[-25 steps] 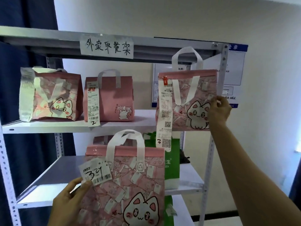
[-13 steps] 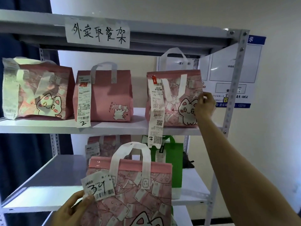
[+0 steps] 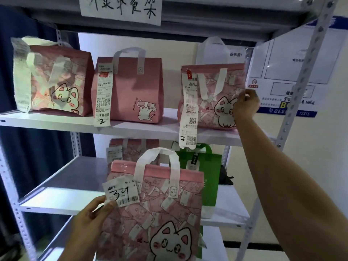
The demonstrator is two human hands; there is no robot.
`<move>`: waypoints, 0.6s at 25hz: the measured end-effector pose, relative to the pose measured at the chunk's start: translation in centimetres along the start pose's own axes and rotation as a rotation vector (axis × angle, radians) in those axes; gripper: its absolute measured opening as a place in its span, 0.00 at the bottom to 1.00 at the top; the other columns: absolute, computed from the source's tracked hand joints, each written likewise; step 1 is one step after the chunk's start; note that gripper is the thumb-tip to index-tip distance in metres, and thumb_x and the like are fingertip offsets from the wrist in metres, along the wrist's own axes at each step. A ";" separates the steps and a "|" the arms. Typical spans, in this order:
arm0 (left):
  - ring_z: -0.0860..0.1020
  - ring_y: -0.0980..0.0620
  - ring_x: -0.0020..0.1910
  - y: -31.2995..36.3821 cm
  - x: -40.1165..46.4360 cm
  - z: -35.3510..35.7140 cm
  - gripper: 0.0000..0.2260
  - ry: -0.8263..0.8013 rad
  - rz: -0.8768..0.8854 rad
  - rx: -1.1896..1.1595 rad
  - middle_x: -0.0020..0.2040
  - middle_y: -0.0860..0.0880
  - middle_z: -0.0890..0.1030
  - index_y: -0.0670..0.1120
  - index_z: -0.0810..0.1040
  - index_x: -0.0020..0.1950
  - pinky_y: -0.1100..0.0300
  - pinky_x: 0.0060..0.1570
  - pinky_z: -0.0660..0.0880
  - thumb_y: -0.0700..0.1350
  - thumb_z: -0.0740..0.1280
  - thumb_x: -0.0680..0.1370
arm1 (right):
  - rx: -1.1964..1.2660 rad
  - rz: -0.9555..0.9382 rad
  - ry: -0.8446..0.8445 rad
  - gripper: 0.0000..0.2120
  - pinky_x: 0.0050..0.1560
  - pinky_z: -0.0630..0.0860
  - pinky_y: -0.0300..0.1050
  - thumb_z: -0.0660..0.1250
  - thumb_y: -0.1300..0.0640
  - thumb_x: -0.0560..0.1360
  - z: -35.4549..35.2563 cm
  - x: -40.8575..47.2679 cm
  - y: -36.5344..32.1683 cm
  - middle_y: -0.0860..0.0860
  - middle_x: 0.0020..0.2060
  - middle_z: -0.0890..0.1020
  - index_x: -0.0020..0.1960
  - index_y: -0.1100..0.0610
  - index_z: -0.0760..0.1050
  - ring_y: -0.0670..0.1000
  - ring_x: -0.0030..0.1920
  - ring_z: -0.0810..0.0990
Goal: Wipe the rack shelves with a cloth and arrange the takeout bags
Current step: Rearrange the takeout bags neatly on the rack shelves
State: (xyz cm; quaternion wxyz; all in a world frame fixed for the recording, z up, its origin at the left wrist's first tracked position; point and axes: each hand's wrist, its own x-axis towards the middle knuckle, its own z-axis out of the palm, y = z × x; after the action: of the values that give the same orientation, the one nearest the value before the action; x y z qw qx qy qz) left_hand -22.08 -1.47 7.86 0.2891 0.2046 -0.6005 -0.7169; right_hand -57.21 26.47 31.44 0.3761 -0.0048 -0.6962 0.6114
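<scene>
A white metal rack has an upper shelf [image 3: 143,129] with three pink takeout bags. The left cat bag [image 3: 56,80] and the plain pink bag [image 3: 131,91] with a receipt marked 2 stand apart. My right hand [image 3: 245,104] grips the right edge of the third cat bag [image 3: 212,97], which stands on the shelf with a long receipt marked 3 hanging over the edge. My left hand [image 3: 92,221] holds another pink cat bag [image 3: 158,210], tagged 34, by its left side in front of the middle shelf [image 3: 56,196].
On the middle shelf stand a green bag [image 3: 205,176] and a pink bag [image 3: 131,149] behind the held one, with something dark behind the green bag. A handwritten paper sign [image 3: 120,8] hangs on the top shelf. A dark curtain hangs left, wall notices right.
My right hand has set the bag marked 3 down on the upper shelf and pushed it back. The view has moved closer to the rack. My left hand still holds the bag tagged 34.
</scene>
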 end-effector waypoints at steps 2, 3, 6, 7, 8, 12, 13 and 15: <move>0.84 0.41 0.50 -0.2 0.2 0.1 0.05 -0.001 -0.018 -0.012 0.47 0.44 0.87 0.48 0.84 0.50 0.43 0.54 0.79 0.43 0.71 0.76 | -0.011 0.002 -0.022 0.09 0.52 0.82 0.53 0.60 0.55 0.84 0.0 0.2 -0.1 0.50 0.50 0.82 0.59 0.54 0.77 0.53 0.49 0.83; 0.85 0.41 0.51 -0.2 0.3 0.1 0.05 -0.003 -0.027 -0.013 0.47 0.44 0.87 0.49 0.85 0.50 0.42 0.54 0.79 0.45 0.72 0.75 | -0.021 -0.001 -0.029 0.09 0.53 0.82 0.54 0.60 0.54 0.84 -0.1 0.2 0.0 0.51 0.51 0.83 0.59 0.54 0.77 0.53 0.50 0.83; 0.86 0.44 0.48 -0.2 0.3 0.2 0.06 0.001 -0.044 -0.010 0.48 0.47 0.87 0.54 0.84 0.48 0.44 0.50 0.81 0.51 0.73 0.72 | -0.007 -0.013 -0.022 0.12 0.52 0.83 0.53 0.62 0.50 0.83 -0.4 0.0 0.4 0.49 0.51 0.83 0.61 0.54 0.76 0.48 0.45 0.83; 0.86 0.44 0.47 -0.2 0.2 0.3 0.05 0.010 -0.037 -0.001 0.47 0.48 0.88 0.55 0.84 0.47 0.44 0.50 0.82 0.51 0.73 0.73 | 0.020 -0.013 -0.014 0.12 0.51 0.83 0.51 0.63 0.49 0.82 -0.7 -0.2 0.5 0.47 0.48 0.82 0.61 0.54 0.76 0.43 0.41 0.82; 0.86 0.45 0.48 -0.1 0.1 0.4 0.02 0.020 -0.024 0.009 0.47 0.49 0.88 0.56 0.84 0.46 0.45 0.50 0.82 0.50 0.73 0.74 | 0.044 -0.011 -0.007 0.12 0.50 0.83 0.49 0.63 0.50 0.82 -1.0 -0.5 0.6 0.45 0.46 0.80 0.62 0.54 0.75 0.40 0.39 0.80; 0.86 0.45 0.49 0.1 -0.3 0.3 0.02 0.012 -0.006 0.000 0.47 0.49 0.88 0.56 0.84 0.46 0.42 0.52 0.81 0.48 0.72 0.76 | 0.035 -0.034 0.019 0.14 0.55 0.76 0.39 0.64 0.52 0.80 -3.0 -2.7 0.5 0.48 0.53 0.81 0.65 0.55 0.73 0.47 0.51 0.81; 0.86 0.44 0.49 0.2 -0.4 0.3 0.02 0.008 -0.008 -0.014 0.48 0.48 0.88 0.55 0.84 0.47 0.40 0.53 0.80 0.48 0.73 0.76 | 0.031 -0.054 0.033 0.15 0.54 0.73 0.36 0.65 0.52 0.80 -3.6 -3.8 0.4 0.50 0.55 0.81 0.65 0.55 0.73 0.49 0.54 0.80; 0.85 0.43 0.51 0.2 -0.6 0.0 0.03 -0.001 -0.001 -0.041 0.48 0.47 0.87 0.53 0.85 0.47 0.39 0.55 0.79 0.47 0.73 0.75 | 0.074 -0.104 0.062 0.15 0.49 0.71 0.30 0.65 0.53 0.79 -5.0 -6.9 0.2 0.50 0.55 0.81 0.63 0.56 0.74 0.49 0.55 0.79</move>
State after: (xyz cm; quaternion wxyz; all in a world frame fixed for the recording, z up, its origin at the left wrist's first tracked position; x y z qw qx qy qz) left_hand -21.58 -1.04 8.05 0.2923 0.1988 -0.5859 -0.7292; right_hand -49.64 27.55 27.55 0.4286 0.0267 -0.6605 0.6159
